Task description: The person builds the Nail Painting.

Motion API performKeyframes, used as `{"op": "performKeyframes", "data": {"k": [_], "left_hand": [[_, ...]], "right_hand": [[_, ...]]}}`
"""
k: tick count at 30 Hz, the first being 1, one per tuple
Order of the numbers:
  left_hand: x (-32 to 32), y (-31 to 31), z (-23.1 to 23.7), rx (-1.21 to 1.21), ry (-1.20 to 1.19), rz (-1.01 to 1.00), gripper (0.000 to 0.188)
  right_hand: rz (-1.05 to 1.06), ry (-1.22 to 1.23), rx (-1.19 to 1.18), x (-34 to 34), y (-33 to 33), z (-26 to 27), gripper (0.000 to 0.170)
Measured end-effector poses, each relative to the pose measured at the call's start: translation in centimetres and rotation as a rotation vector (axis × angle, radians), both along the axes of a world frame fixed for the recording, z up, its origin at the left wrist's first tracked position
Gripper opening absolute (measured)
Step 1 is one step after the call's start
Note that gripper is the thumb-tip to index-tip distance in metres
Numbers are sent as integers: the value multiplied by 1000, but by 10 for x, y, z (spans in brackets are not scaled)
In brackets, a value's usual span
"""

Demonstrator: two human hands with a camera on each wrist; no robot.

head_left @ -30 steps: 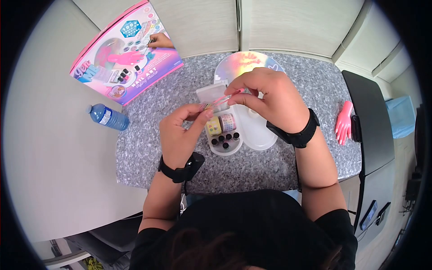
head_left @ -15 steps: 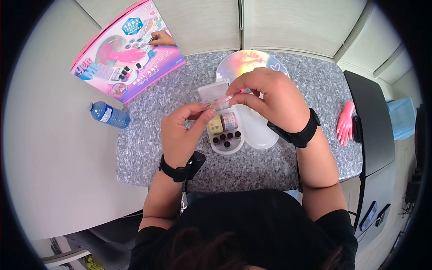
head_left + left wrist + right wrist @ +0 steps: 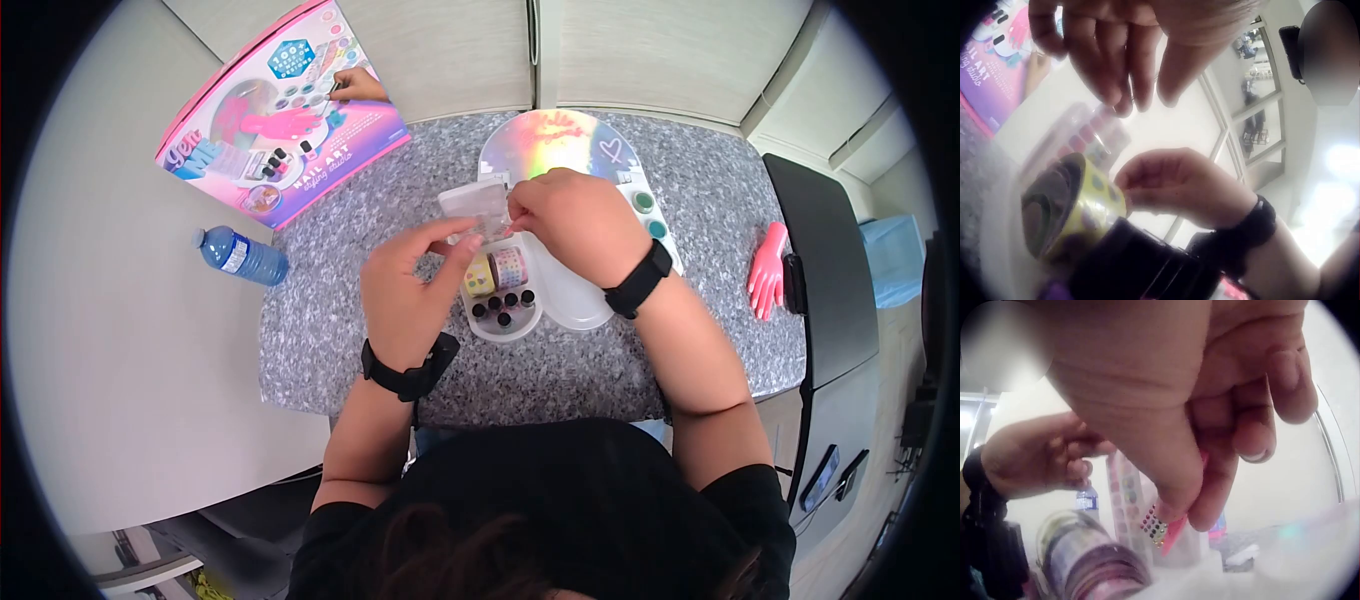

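Over the white tray (image 3: pixel 534 322), my right hand (image 3: pixel 585 222) pinches a small card of coloured gems (image 3: pixel 1157 529) and pink tweezers (image 3: pixel 1175 535) between thumb and forefinger. My left hand (image 3: pixel 408 290) hovers to the left, its fingers loosely extended with nothing between them in the left wrist view. Beneath the hands, a yellow patterned roll (image 3: pixel 479 277) and a spotted roll (image 3: pixel 511 268) sit in the tray. Several black-capped bottles (image 3: pixel 503 303) stand in front of them. Behind the rolls is a clear plastic case (image 3: pixel 462 204) with rows of coloured pieces.
A shiny round-topped panel (image 3: pixel 550 140) stands at the back, with green and teal pots (image 3: pixel 643 202) at its right. A nail art box (image 3: pixel 290 120) and a water bottle (image 3: pixel 240 256) are at left. A pink model hand (image 3: pixel 767 272) lies near the right edge.
My left hand has let go of the gem card, which is now in my right hand. The right hand has turned and shifted left, uncovering the pots.
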State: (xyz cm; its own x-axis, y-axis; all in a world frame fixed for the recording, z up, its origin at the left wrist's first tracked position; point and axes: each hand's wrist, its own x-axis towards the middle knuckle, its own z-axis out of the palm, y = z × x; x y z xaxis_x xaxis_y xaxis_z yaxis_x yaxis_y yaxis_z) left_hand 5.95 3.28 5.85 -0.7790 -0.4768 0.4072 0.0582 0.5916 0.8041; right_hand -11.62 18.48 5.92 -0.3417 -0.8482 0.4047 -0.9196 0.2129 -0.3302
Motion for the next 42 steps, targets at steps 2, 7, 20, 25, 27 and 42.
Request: {"op": "performKeyframes", "data": {"k": [2, 7, 20, 25, 27, 42], "left_hand": [[0, -3, -4, -24, 63, 56, 18], [2, -12, -10, -90, 67, 131, 26], [34, -15, -31, 589, -212, -233, 78], [30, -16, -32, 655, -223, -287, 79], [20, -16, -39, 661, -209, -298, 78], [-13, 4, -53, 393, -204, -498, 67]], "right_hand": [[-35, 49, 63, -1, -4, -16, 10], [-190, 38, 106, 14, -13, -20, 10], [-310, 7, -47, 8, 55, 0, 52], [-510, -72, 2, 3, 123, -27, 81], [-552, -249, -13, 4, 138, -31, 87], [-1359, 1, 368, -38, 234, -60, 72]]}}
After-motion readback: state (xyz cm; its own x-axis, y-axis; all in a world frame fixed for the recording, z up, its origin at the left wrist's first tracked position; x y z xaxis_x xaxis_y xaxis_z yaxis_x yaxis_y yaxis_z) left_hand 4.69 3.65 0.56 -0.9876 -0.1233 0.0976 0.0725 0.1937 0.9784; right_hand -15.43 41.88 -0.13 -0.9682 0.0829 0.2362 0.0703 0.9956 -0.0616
